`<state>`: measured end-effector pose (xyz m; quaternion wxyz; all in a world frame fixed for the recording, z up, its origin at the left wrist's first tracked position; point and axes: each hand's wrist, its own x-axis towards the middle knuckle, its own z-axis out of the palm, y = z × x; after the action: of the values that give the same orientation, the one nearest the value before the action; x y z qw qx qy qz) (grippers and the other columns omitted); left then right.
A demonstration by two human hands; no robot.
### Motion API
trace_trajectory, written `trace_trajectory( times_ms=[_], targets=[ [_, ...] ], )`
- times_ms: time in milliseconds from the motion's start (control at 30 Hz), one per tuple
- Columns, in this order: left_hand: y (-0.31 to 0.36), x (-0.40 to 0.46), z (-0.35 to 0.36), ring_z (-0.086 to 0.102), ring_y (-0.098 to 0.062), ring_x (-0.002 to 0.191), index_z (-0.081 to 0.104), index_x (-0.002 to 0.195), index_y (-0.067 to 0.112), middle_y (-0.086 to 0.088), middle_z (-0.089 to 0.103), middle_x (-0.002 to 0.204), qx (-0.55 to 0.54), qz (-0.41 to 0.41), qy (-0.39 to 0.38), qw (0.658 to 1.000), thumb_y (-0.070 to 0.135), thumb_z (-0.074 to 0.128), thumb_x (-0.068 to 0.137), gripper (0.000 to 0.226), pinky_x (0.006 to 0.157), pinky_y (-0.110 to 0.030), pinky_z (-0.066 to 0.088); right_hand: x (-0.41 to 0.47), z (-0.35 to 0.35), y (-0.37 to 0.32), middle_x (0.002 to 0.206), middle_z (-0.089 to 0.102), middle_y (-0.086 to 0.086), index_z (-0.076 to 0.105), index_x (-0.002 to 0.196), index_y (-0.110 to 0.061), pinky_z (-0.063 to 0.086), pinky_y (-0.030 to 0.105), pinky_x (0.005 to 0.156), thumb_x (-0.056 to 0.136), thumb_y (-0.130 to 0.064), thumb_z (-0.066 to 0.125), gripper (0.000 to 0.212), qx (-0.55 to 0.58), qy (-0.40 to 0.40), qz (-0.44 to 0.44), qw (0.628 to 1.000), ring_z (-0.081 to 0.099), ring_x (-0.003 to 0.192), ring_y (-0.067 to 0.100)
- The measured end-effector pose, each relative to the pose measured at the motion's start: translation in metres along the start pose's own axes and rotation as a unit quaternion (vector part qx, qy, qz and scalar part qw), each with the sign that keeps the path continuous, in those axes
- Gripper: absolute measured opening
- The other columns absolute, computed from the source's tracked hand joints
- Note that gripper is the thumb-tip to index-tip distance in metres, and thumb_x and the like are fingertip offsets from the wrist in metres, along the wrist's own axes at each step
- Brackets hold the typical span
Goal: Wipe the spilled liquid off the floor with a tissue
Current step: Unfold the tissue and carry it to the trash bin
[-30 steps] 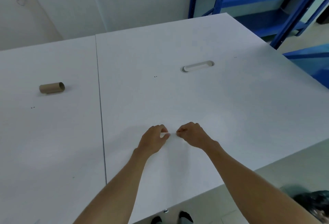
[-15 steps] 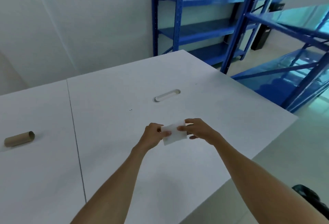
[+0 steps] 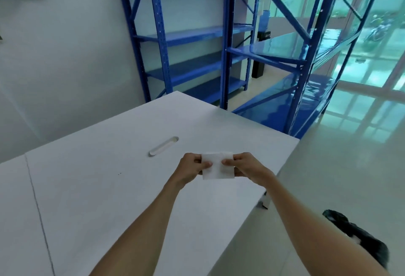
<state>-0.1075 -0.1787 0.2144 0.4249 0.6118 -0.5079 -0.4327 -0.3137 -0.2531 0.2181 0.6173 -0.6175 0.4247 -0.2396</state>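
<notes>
A folded white tissue (image 3: 217,166) is held up above the white table (image 3: 109,188), roughly square and facing me. My left hand (image 3: 190,168) pinches its left edge with thumb on the front. My right hand (image 3: 245,166) pinches the right edge the same way. The pale tiled floor (image 3: 328,177) lies to the right of the table; I see no spilled liquid on the part that shows.
Blue metal shelving racks (image 3: 236,56) stand behind and to the right of the table. A cable slot (image 3: 164,146) is set in the tabletop. A black object (image 3: 359,238) lies on the floor at lower right. Glass windows fill the far right.
My view has swung up and to the right, so the cardboard tube has left the frame. Both hands lifted the tissue off the table and now hold it spread flat between them.
</notes>
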Motion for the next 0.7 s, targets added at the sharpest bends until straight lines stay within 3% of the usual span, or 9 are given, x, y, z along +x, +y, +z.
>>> trace_trajectory(
  times_ms=[167, 367, 433, 567, 700],
  targets=[
    [0.047, 0.011, 0.072, 0.072, -0.021, 0.093, 0.067, 0.114, 0.004, -0.010, 0.074, 0.104, 0.010, 0.036, -0.014, 0.999, 0.016, 0.073, 0.084, 0.033, 0.081, -0.037, 0.060, -0.044, -0.071, 0.000, 0.099, 0.075, 0.010, 0.072, 0.100, -0.004, 0.059, 0.038, 0.080, 0.085, -0.018, 0.073, 0.020, 0.017, 0.058, -0.003, 0.998, 0.072, 0.088, 0.024],
    [0.090, 0.001, 0.182, 0.066, -0.023, 0.097, 0.046, 0.123, 0.019, -0.011, 0.063, 0.112, -0.007, 0.053, -0.044, 0.998, 0.018, 0.076, 0.082, 0.050, 0.072, -0.027, 0.059, -0.116, -0.156, 0.021, 0.099, 0.073, 0.011, 0.071, 0.097, -0.006, 0.060, 0.034, 0.072, 0.087, -0.019, 0.071, 0.017, 0.033, 0.127, 0.017, 0.991, 0.072, 0.086, 0.024],
    [0.104, -0.004, 0.221, 0.064, -0.021, 0.097, 0.045, 0.124, 0.022, -0.009, 0.060, 0.114, -0.002, 0.063, -0.066, 0.996, 0.017, 0.074, 0.083, 0.051, 0.069, -0.023, 0.058, -0.142, -0.186, 0.030, 0.102, 0.071, 0.011, 0.070, 0.101, -0.005, 0.058, 0.030, 0.067, 0.087, -0.020, 0.071, 0.021, 0.038, 0.148, 0.023, 0.988, 0.071, 0.087, 0.023],
    [0.118, -0.010, 0.296, 0.062, -0.025, 0.101, 0.046, 0.121, 0.029, -0.009, 0.057, 0.120, 0.019, 0.063, -0.096, 0.993, 0.015, 0.072, 0.085, 0.046, 0.068, -0.025, 0.060, -0.195, -0.238, 0.051, 0.110, 0.068, 0.015, 0.064, 0.114, -0.003, 0.058, 0.034, 0.074, 0.089, -0.019, 0.069, 0.030, 0.052, 0.171, 0.031, 0.983, 0.067, 0.096, 0.027],
    [0.118, -0.018, 0.359, 0.065, -0.022, 0.097, 0.043, 0.120, 0.026, -0.007, 0.060, 0.113, 0.033, 0.050, -0.142, 0.988, 0.016, 0.071, 0.085, 0.046, 0.073, -0.031, 0.061, -0.241, -0.279, 0.076, 0.108, 0.068, 0.012, 0.062, 0.120, -0.017, 0.059, 0.038, 0.077, 0.086, -0.023, 0.072, 0.036, 0.041, 0.233, 0.001, 0.972, 0.068, 0.095, 0.025]
  ],
)
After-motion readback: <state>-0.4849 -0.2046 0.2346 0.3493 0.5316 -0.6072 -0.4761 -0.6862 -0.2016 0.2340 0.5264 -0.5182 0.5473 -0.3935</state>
